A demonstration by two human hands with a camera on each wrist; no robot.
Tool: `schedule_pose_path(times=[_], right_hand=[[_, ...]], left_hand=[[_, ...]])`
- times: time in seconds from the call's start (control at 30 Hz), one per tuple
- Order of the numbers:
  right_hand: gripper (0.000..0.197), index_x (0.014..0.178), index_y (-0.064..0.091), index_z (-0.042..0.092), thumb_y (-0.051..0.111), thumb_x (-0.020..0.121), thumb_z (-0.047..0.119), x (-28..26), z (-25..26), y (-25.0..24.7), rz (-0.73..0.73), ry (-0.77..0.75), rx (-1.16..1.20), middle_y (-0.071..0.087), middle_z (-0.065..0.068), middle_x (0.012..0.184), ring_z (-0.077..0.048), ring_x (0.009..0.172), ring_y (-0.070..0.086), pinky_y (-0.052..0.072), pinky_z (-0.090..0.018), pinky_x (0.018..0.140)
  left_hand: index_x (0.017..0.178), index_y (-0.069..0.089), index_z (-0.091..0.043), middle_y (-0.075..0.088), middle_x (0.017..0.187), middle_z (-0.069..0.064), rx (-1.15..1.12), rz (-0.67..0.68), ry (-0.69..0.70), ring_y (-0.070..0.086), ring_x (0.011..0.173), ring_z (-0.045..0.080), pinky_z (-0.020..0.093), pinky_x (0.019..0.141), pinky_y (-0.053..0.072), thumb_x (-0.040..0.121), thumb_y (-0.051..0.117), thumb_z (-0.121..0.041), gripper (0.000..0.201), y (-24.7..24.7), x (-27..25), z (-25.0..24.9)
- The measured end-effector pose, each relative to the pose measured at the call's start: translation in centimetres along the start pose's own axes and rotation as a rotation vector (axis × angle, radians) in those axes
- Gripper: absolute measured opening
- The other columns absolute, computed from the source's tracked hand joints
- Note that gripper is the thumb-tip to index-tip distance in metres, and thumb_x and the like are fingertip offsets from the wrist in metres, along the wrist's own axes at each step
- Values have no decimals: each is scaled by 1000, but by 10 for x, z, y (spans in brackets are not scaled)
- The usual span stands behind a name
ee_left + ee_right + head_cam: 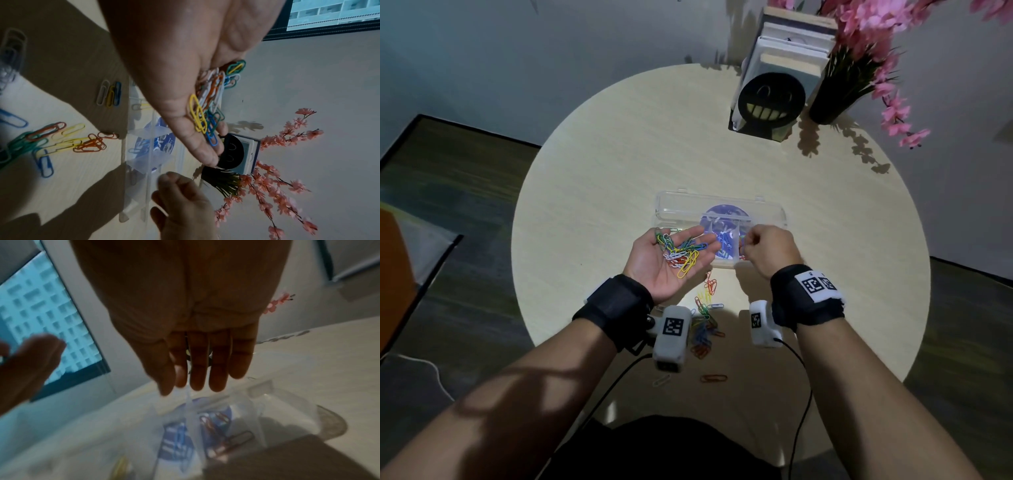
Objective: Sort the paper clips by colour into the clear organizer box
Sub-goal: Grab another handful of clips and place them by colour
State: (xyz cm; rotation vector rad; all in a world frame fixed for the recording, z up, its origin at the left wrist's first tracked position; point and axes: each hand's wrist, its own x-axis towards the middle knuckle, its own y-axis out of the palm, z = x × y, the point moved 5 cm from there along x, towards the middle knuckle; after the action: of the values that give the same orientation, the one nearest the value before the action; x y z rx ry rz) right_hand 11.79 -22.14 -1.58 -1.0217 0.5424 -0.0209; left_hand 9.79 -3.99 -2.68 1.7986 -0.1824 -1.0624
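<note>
Paper clips: thin bent-wire loops with glossy coats of green, blue, white, yellow and orange; a mixed heap (681,253) lies in the upturned palm, and more (705,315) are scattered on the table near the wrists.
Box (688,209): clear hard plastic, long and shallow with rounded corners, lid open, thin dividers inside; it sits mid-table just beyond both hands, over a round blue picture.
Sorted clips: in the right wrist view, reddish clips (222,439) lie in one section and blue ones (176,441) in the next, both blurred.
Left hand (671,263): palm up, fingers relaxed and spread, cradling the heap.
Right hand (767,250): over the box's right end; fingers look curled in the head view but straight in the blurred wrist view, so I cannot tell its grip.
Table (619,164): round, pale wood grain, matte.
Behind: books (787,51) in a black smiley-faced holder (770,99), and pink flowers (887,44) cut off at the top edge.
</note>
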Motion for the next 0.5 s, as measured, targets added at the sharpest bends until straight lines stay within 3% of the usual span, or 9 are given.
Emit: schedule_pose_path(times=[0.1,0.27,0.4,0.5], right_hand=[[4,83,61,19,62,81,16,-12,-2,18,118,-14,-177,66,-3,93,-27,96,60,44,-34,86],[17,99,65,25,58,85,19,-26,-6,28,49,-35,-153,65,-3,110,-30,106,56,40,-35,90],[13,95,70,19,65,83,20,-47,31,-5,-175,-334,158,64,-3,95,-21,88,59,46,-30,80],[15,91,69,19,70,79,27,-73,67,-7,-29,-482,99,66,0,84,-16,79,58,49,-32,74]], left_hand=[[95,71,8,64,113,27,4,-8,20,65,99,43,48,89,50,79,41,-23,46,0,0,0],[97,70,8,64,115,26,28,-15,50,64,104,43,50,92,48,79,41,-24,46,-1,-2,-1],[96,71,7,63,116,26,57,-70,89,65,100,40,49,92,49,80,39,-26,48,0,-1,0],[101,68,5,64,107,23,66,-118,121,66,85,31,38,76,53,87,33,-28,51,2,0,3]])
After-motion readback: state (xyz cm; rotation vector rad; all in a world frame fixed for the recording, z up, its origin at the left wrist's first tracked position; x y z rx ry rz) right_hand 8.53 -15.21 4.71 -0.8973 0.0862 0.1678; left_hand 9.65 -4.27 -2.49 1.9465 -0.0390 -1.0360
